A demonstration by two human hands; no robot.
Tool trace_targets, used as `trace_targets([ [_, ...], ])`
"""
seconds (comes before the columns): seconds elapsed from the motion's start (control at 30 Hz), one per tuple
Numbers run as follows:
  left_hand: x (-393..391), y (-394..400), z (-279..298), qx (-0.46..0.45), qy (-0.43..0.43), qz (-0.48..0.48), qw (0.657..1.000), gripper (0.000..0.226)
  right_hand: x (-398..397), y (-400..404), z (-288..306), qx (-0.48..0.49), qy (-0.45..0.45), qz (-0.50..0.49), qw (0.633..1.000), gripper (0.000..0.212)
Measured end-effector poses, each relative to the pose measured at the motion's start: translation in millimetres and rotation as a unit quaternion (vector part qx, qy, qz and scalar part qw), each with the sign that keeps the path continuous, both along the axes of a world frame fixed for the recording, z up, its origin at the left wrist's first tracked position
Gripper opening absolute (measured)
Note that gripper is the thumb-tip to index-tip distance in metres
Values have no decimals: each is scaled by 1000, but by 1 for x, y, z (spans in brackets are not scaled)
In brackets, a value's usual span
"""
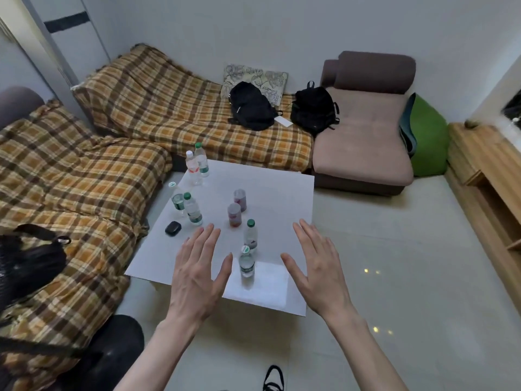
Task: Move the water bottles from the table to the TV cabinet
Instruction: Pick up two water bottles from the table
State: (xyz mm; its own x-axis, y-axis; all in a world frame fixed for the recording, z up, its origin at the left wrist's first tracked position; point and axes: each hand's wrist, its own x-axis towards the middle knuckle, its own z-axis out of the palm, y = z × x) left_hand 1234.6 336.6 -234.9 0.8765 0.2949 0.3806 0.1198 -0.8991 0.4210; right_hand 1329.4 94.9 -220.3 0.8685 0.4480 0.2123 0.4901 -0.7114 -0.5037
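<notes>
Several clear water bottles stand on the white table. One green-capped bottle is nearest me, between my two hands, with another just behind it. Two more bottles stand at the table's left edge and two at its far left corner. My left hand hovers flat, fingers spread, left of the nearest bottle. My right hand hovers flat on its right. Neither touches anything. The wooden TV cabinet runs along the right wall.
Two pink-labelled cans and a small black case sit on the table. A plaid-covered sofa wraps the left and back, holding two black backpacks. A green beanbag lies beside the cabinet. Tiled floor lies between table and cabinet.
</notes>
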Motion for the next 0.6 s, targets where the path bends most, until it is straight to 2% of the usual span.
trace_targets([
  [0.33, 86, 15, -58, -25, 40, 26, 999, 55, 110, 43, -51, -35, 72, 43, 996, 64],
  [0.6, 146, 39, -131, -6, 91, 1, 996, 50, 185, 92, -110, -110, 72, 78, 988, 63],
])
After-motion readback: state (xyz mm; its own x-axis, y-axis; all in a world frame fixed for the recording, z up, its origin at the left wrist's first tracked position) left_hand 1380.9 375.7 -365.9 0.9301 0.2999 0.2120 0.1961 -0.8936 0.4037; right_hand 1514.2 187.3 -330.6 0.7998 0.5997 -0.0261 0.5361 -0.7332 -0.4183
